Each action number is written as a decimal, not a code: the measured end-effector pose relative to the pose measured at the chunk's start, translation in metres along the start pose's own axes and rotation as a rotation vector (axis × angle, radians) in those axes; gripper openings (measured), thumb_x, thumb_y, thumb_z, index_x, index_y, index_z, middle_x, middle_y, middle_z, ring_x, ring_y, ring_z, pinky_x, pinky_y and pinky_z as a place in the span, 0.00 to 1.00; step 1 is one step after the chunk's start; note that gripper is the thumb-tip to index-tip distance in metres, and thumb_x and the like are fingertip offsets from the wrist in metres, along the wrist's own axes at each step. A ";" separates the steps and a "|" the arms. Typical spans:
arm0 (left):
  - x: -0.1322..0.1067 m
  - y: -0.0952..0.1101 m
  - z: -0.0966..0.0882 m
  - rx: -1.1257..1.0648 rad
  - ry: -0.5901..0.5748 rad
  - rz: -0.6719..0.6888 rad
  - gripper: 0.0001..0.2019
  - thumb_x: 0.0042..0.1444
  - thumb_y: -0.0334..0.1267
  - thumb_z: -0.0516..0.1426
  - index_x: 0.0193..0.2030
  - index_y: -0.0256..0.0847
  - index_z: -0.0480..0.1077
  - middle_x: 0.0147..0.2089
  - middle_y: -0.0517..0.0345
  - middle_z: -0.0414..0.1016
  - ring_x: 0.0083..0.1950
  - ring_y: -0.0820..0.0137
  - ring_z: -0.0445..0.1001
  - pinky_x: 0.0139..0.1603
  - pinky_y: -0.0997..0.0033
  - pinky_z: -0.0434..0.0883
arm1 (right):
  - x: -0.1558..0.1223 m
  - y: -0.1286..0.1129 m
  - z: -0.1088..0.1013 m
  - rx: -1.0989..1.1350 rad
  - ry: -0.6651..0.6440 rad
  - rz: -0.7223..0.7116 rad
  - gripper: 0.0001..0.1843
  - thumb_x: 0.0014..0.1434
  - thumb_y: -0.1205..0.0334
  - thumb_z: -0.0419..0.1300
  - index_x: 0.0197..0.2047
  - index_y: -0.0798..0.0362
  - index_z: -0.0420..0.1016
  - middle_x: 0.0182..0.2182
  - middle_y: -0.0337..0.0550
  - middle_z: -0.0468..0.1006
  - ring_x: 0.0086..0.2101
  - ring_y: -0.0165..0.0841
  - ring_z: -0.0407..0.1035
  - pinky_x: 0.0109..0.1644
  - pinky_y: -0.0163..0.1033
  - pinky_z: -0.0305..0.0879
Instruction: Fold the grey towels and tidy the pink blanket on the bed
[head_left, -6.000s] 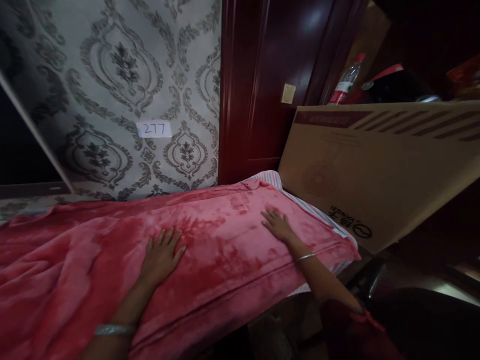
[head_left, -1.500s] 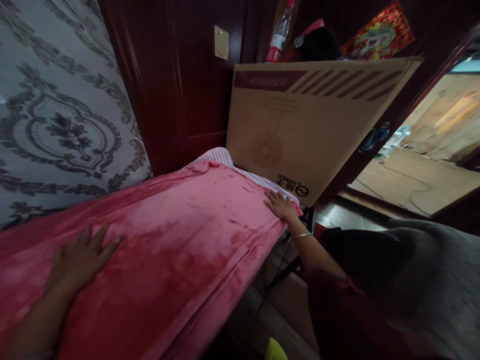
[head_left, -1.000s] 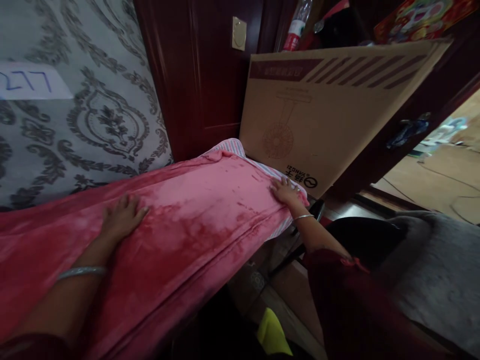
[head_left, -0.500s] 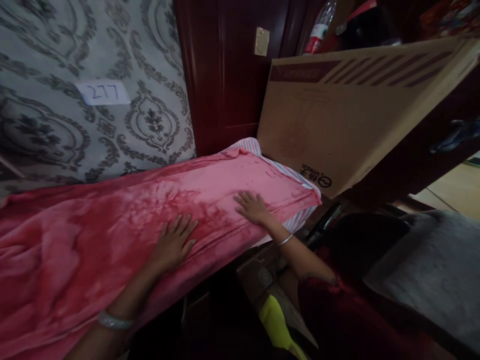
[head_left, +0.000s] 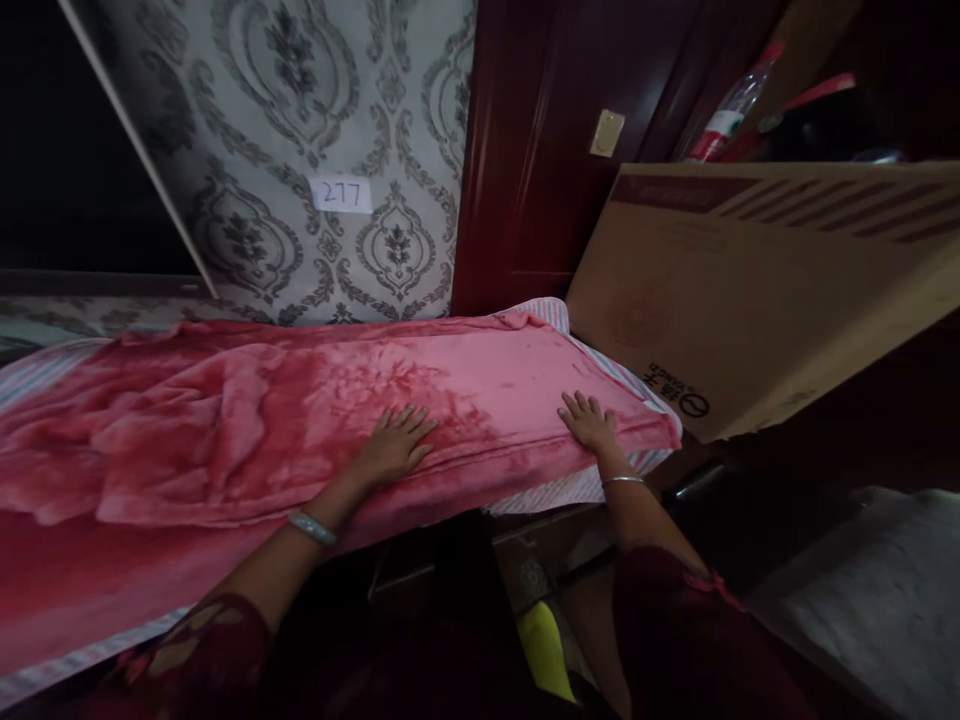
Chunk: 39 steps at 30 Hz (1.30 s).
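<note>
A pink and red plush blanket (head_left: 495,390) lies spread over a long, narrow surface, flat towards the right and rumpled in thick folds on the left. Under it a striped cloth (head_left: 555,490) shows along the edges. My left hand (head_left: 394,443) rests palm down on the blanket's middle, fingers spread. Nearer the right end, my right hand (head_left: 589,420) also lies flat on the blanket with its fingers apart. Neither hand grips anything. A bangle circles each wrist.
A large cardboard box (head_left: 735,290) stands at the blanket's right end, with a plastic bottle (head_left: 731,115) behind its top edge. A dark screen (head_left: 82,180) is at upper left. A paper marked 277 (head_left: 341,194) is on the patterned wall. Something yellow (head_left: 544,650) lies below.
My view has swung left, bringing the dark screen and the blanket's rumpled left part into sight. Both hands remain flat on the blanket, at about the same places.
</note>
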<state>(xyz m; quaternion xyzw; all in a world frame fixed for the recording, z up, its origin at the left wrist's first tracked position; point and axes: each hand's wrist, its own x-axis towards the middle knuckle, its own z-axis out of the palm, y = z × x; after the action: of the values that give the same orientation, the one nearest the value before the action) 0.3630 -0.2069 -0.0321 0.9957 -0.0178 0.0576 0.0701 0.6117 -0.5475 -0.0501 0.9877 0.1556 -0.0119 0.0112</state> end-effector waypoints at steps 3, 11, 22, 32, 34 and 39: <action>-0.013 0.005 -0.005 -0.007 -0.012 0.010 0.29 0.68 0.51 0.45 0.72 0.43 0.59 0.74 0.45 0.57 0.76 0.56 0.52 0.74 0.43 0.47 | 0.002 0.002 0.002 0.014 0.016 -0.006 0.32 0.71 0.45 0.35 0.76 0.37 0.44 0.75 0.42 0.44 0.71 0.47 0.41 0.67 0.67 0.47; -0.046 0.004 0.008 0.043 0.092 0.037 0.26 0.67 0.44 0.50 0.69 0.39 0.63 0.71 0.43 0.62 0.74 0.56 0.58 0.74 0.49 0.56 | 0.002 0.002 0.003 0.036 0.028 0.005 0.32 0.71 0.45 0.34 0.76 0.37 0.44 0.75 0.40 0.43 0.71 0.46 0.41 0.68 0.66 0.47; -0.068 -0.003 0.013 0.104 0.031 -0.138 0.28 0.62 0.24 0.44 0.65 0.37 0.68 0.69 0.42 0.66 0.71 0.57 0.63 0.71 0.48 0.61 | 0.001 0.004 0.006 0.046 0.068 -0.005 0.32 0.71 0.45 0.34 0.75 0.39 0.47 0.75 0.41 0.45 0.71 0.47 0.42 0.68 0.66 0.46; -0.077 -0.016 -0.009 -0.147 0.071 -0.030 0.25 0.60 0.32 0.51 0.64 0.41 0.71 0.66 0.47 0.70 0.68 0.59 0.68 0.70 0.53 0.64 | 0.001 0.004 0.000 0.040 0.013 0.001 0.32 0.71 0.47 0.37 0.75 0.39 0.47 0.75 0.41 0.45 0.71 0.48 0.42 0.68 0.66 0.47; -0.069 -0.018 -0.024 -0.223 0.086 -0.018 0.23 0.63 0.38 0.50 0.64 0.43 0.71 0.65 0.50 0.72 0.67 0.60 0.69 0.69 0.55 0.65 | 0.000 -0.004 -0.013 0.062 -0.016 0.022 0.31 0.71 0.47 0.39 0.74 0.41 0.52 0.74 0.43 0.48 0.71 0.49 0.43 0.67 0.67 0.49; -0.032 -0.010 -0.034 -0.085 0.206 -0.195 0.26 0.66 0.43 0.47 0.69 0.38 0.63 0.71 0.43 0.64 0.73 0.56 0.59 0.73 0.47 0.55 | -0.019 -0.088 -0.048 0.113 0.092 -0.116 0.29 0.72 0.53 0.40 0.72 0.46 0.59 0.73 0.49 0.52 0.70 0.46 0.46 0.67 0.62 0.52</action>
<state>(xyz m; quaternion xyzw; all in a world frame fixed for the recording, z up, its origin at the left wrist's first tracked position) 0.3276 -0.1917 -0.0040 0.9777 0.0840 0.1517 0.1187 0.5675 -0.4684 -0.0034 0.9755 0.2121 0.0240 -0.0526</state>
